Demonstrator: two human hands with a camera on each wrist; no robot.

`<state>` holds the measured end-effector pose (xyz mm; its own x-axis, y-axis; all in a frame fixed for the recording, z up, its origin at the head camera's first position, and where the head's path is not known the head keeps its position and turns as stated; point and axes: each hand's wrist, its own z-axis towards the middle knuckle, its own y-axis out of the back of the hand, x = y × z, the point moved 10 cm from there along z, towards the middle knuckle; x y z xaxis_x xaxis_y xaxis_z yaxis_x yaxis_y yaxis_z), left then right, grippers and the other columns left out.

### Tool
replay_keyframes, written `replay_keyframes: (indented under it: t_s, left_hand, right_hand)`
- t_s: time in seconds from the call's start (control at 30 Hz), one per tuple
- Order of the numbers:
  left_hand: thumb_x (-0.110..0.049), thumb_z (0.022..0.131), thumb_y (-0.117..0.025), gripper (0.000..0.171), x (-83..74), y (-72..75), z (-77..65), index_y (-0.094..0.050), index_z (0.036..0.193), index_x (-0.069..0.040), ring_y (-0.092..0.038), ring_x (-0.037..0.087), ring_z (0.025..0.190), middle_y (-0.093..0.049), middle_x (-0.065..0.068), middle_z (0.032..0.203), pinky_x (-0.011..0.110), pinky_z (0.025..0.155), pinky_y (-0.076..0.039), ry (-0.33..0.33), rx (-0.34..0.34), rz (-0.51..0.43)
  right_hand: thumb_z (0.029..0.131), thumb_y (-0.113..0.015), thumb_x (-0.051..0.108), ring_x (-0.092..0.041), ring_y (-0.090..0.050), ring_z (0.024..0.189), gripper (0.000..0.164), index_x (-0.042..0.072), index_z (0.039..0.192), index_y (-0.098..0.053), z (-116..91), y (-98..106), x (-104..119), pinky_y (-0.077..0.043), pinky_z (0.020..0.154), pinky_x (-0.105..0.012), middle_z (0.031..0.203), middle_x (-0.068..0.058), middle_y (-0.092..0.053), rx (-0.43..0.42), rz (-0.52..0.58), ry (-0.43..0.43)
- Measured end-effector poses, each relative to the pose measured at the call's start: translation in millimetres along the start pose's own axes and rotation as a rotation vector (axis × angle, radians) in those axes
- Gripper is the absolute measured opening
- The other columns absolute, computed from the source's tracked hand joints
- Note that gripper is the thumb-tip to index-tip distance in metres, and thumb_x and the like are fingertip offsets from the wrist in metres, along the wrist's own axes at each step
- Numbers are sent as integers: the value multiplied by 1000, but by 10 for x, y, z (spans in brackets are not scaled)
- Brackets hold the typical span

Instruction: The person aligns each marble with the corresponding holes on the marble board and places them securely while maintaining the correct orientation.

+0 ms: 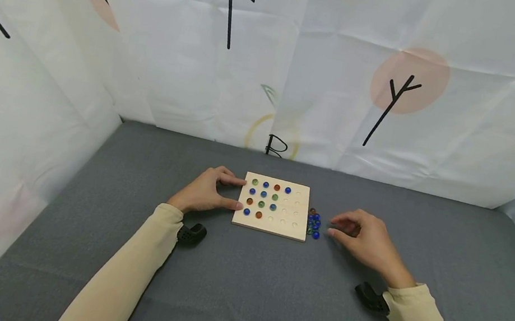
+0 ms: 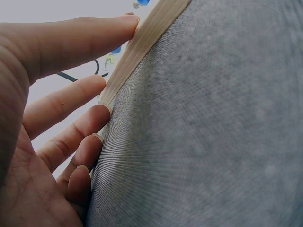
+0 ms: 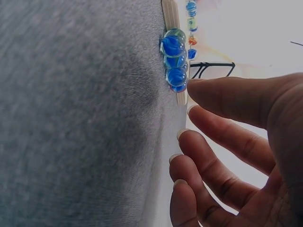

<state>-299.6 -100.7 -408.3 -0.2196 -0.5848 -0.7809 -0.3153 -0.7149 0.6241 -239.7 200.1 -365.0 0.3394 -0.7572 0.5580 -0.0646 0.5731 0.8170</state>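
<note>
A pale wooden board (image 1: 284, 230) with rows of round hollows lies on the grey cloth. Blue, green and orange-red glass marbles (image 1: 264, 194) fill hollows on its left side and along the far row. My left hand (image 1: 205, 190) rests against the board's left edge, thumb and forefinger apart and straight; in the left wrist view the thumb touches the wooden side. A small cluster of loose marbles (image 1: 314, 224), mostly blue, sits along the board's right edge. Just right of them hovers my right hand (image 1: 367, 240), fingers loosely bent, thumb and forefinger apart, nothing between them.
Grey cloth (image 1: 235, 293) covers the table. White fabric (image 1: 330, 93) with printed leaves and circles hangs behind it and on the left side. A black wrist camera (image 1: 191, 234) sits below the left hand, another camera (image 1: 371, 298) below the right.
</note>
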Motion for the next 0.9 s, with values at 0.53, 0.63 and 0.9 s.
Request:
replay_keyframes:
  t_s: [0.53,0.63,0.9]
  left_hand:
    - [-29,80,-89,61,2,3,0,-69,135,-14,-48,34,128,-54,13,135,54,107,-40,11,0,10]
    - [-28,79,-89,61,2,2,-3,-69,135,-14,-48,34,128,-54,13,135,54,107,-39,11,-1,5]
    - [-28,80,-89,61,1,-2,-6,-68,135,-14,-48,34,128,-54,13,135,54,107,-40,15,2,3]
  right_hand:
    - [87,-81,11,-14,-58,74,16,7,102,-77,-32,-82,-20,-48,65,-31,89,0,-65,17,2,4]
    - [87,-81,11,-13,-58,75,16,8,102,-77,-46,-112,3,-49,65,-31,90,0,-65,31,7,7]
    - [86,-83,13,-12,-57,76,15,10,99,-78,-67,-191,54,-48,67,-31,89,2,-64,51,16,28]
